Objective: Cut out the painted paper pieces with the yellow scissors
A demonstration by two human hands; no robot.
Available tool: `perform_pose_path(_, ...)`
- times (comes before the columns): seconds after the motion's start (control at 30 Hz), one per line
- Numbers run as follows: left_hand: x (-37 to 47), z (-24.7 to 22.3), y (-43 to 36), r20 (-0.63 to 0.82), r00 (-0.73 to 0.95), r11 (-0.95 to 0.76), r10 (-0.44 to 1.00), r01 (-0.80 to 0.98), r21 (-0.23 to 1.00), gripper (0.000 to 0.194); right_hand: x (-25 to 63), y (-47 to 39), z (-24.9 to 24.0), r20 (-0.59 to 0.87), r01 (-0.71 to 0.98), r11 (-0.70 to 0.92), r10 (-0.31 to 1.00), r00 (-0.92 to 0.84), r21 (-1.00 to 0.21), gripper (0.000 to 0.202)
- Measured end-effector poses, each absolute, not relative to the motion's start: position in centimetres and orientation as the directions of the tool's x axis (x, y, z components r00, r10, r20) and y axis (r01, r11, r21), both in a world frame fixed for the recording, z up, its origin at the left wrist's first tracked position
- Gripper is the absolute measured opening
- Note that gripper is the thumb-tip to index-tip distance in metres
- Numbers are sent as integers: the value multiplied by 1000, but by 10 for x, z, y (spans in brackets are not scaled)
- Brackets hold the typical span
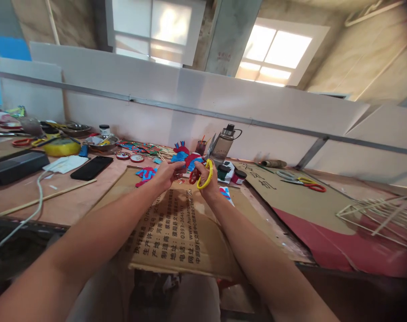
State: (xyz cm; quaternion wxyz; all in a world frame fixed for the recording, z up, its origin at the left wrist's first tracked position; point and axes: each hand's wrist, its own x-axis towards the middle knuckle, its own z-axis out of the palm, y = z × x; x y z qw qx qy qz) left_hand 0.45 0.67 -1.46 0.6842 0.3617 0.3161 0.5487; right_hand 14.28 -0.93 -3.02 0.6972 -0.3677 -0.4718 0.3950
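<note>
My left hand (169,175) is closed on the lower left edge of a red and blue painted cutout (179,157), held up above the cardboard. In my right hand (209,184) are scissors (206,176) with yellow and red handle loops, their blades pointing up and away. The fingertips of that hand also reach the cutout's right side; whether they pinch it I cannot tell. A second red and blue piece (146,175) lies just left of my left hand. Under both hands rests a printed cardboard sheet (166,228).
A bottle (222,145) and paint jars (238,176) stand behind my right hand. Leftward lie a phone (92,167), a yellow tape roll (61,146) and a metal bowl (101,142). More scissors (306,182) and a thin stick frame (378,219) are at right.
</note>
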Motion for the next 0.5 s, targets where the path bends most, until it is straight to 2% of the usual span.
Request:
perform_pose_path(0.17,1,-24,17,-64,167,139,984,-488,862,15,148,3,-33,297,-272,366,918,263,-890,64)
perform_pose_path(0.5,-5,-32,25,-53,179,135,982,-483,865,20,153,18,-47,304,-271,344,936,179,-899,56)
